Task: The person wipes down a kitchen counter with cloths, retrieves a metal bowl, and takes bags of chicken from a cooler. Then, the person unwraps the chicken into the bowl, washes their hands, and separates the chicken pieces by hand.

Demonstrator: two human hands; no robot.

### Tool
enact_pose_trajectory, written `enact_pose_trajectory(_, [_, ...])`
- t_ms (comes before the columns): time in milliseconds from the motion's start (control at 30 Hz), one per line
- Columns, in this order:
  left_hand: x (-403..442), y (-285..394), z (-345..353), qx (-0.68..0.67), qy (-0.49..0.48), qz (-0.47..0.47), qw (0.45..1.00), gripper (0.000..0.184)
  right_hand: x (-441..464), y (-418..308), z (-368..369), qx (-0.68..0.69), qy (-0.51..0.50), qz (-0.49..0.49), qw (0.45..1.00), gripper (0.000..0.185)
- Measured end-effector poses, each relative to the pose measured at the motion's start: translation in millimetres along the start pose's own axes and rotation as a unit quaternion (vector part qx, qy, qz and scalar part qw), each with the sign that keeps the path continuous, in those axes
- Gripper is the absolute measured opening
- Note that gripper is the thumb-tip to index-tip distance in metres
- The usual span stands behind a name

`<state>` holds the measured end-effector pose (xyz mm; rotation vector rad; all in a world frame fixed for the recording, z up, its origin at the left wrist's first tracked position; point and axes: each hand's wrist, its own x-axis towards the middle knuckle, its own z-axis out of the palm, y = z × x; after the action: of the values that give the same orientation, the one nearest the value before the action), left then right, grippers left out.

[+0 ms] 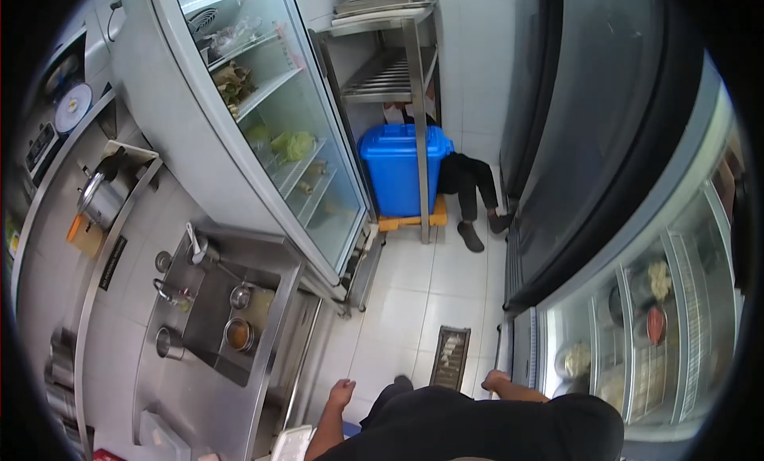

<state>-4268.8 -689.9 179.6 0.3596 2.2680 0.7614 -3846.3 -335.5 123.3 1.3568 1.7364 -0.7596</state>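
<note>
My left hand hangs low in front of my body, fingers curled, with nothing showing in it. Floor tiles lie beneath it, and the steel sink counter stands to its left. On the other side my right hand is also curled, and no object shows in it. It is close to the lower edge of a glass-door fridge, where bowls of food sit on wire shelves. Whether that hand touches the fridge edge I cannot tell. A floor drain grate lies between my hands, farther forward.
A lidded blue bin stands on a yellow base under a steel rack. Beside it, a person's legs extend onto the floor. An upright glass-front fridge holds vegetables. The sink basin contains pots and a ladle.
</note>
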Motion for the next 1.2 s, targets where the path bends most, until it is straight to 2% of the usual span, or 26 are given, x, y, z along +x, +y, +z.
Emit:
enact_pose_trajectory(67, [23, -7, 13, 0.073, -0.074, -0.048, 0.993, 0.060, -34, -32, -54, 0.027, 0.036, 0.015, 0.999, 0.062])
enact_pose_trajectory(100, [50, -21, 20, 0.242, -0.197, -0.005, 0.950, 0.062, -3, -36, -56, 0.029, 0.046, -0.005, 0.999, 0.060])
enact_pose_trajectory(133, [70, -25, 23, 0.382, -0.302, 0.075, 0.870, 0.065, -6, -44, -77, -0.063, 0.013, -0.122, 0.990, 0.064])
enact_pose_trajectory(167, [75, -22, 24, 0.377, -0.348, 0.059, 0.857, 0.063, 33, -53, -87, -0.120, -0.025, -0.201, 0.972, 0.065])
enact_pose_trajectory(200, [86, -13, 22, 0.342, -0.357, 0.013, 0.869, 0.062, 68, -56, -87, -0.130, 0.034, -0.263, 0.955, 0.058])
enact_pose_trajectory(267, [126, 8, 18, 0.311, -0.361, -0.014, 0.879, 0.061, 13, -108, -185, -0.104, -0.014, -0.315, 0.943, 0.066])
enact_pose_trajectory(300, [152, 27, 14, 0.309, -0.355, 0.000, 0.882, 0.060, 38, -126, -215, -0.091, 0.004, -0.337, 0.937, 0.065])
enact_pose_trajectory(400, [249, 102, -1, 0.288, -0.264, 0.090, 0.916, 0.060, 66, -181, -307, -0.064, 0.043, -0.419, 0.904, 0.062])
enact_pose_trajectory(433, [280, 143, -9, 0.185, -0.221, 0.057, 0.956, 0.058, 27, -206, -366, -0.033, 0.102, -0.444, 0.890, 0.060])
enact_pose_trajectory(467, [298, 206, -26, 0.075, -0.173, 0.035, 0.981, 0.056, -8, -234, -425, 0.015, 0.132, -0.457, 0.879, 0.054])
enact_pose_trajectory(500, [326, 252, -33, 0.017, -0.078, 0.135, 0.988, 0.052, -32, -260, -480, 0.046, 0.192, -0.488, 0.850, 0.049])
enact_pose_trajectory(533, [326, 329, -60, 0.003, -0.035, 0.165, 0.986, 0.047, -74, -283, -543, 0.052, 0.210, -0.504, 0.836, 0.045])
enact_pose_trajectory(567, [333, 399, -86, -0.016, -0.061, 0.157, 0.986, 0.047, -137, -302, -604, 0.070, 0.229, -0.537, 0.809, 0.045])
enact_pose_trajectory(600, [343, 453, -105, -0.067, -0.069, 0.206, 0.974, 0.045, -154, -317, -653, 0.069, 0.316, -0.603, 0.730, 0.040])
enact_pose_trajectory(633, [318, 521, -133, -0.111, -0.043, 0.267, 0.956, 0.045, -197, -327, -700, 0.103, 0.322, -0.610, 0.717, 0.036])
enact_pose_trajectory(667, [324, 566, -154, -0.103, -0.002, 0.323, 0.941, 0.044, -217, -336, -741, 0.099, 0.398, -0.643, 0.647, 0.035])
enact_pose_trajectory(700, [330, 605, -171, -0.095, 0.039, 0.375, 0.921, 0.043, -251, -341, -785, 0.106, 0.402, -0.647, 0.639, 0.034])
enact_pose_trajectory(767, [295, 690, -215, -0.116, 0.081, 0.437, 0.888, 0.040, -277, -351, -871, 0.131, 0.427, -0.684, 0.577, 0.032])
enact_pose_trajectory(800, [280, 722, -235, -0.131, 0.093, 0.462, 0.872, 0.039, -284, -355, -920, 0.096, 0.475, -0.703, 0.520, 0.028])
enact_pose_trajectory(867, [253, 778, -270, -0.160, 0.125, 0.508, 0.837, 0.040, -308, -358, -1008, 0.040, 0.603, -0.639, 0.477, 0.026])
enact_pose_trajectory(933, [229, 828, -296, -0.162, 0.171, 0.547, 0.803, 0.042, -318, -363, -1110, 0.009, 0.667, -0.608, 0.431, 0.025])
enact_pose_trajectory(1000, [213, 875, -316, -0.133, 0.207, 0.581, 0.776, 0.042, -329, -371, -1202, -0.002, 0.725, -0.546, 0.419, 0.029])
enact_pose_trajectory(1067, [198, 931, -328, -0.098, 0.250, 0.599, 0.754, 0.042, -330, -382, -1306, 0.017, 0.726, -0.516, 0.454, 0.042])
enact_pose_trajectory(1133, [188, 988, -339, -0.061, 0.277, 0.586, 0.759, 0.044, -335, -387, -1377, 0.066, 0.597, -0.546, 0.584, 0.056])
enact_pose_trajectory(1167, [185, 1019, -344, 0.018, 0.340, 0.587, 0.734, 0.047, -315, -400, -1435, -0.017, 0.688, -0.507, 0.519, 0.062])
enact_pose_trajectory(1200, [179, 1053, -345, 0.052, 0.365, 0.574, 0.731, 0.048, -305, -407, -1463, -0.011, 0.663, -0.541, 0.517, 0.063])
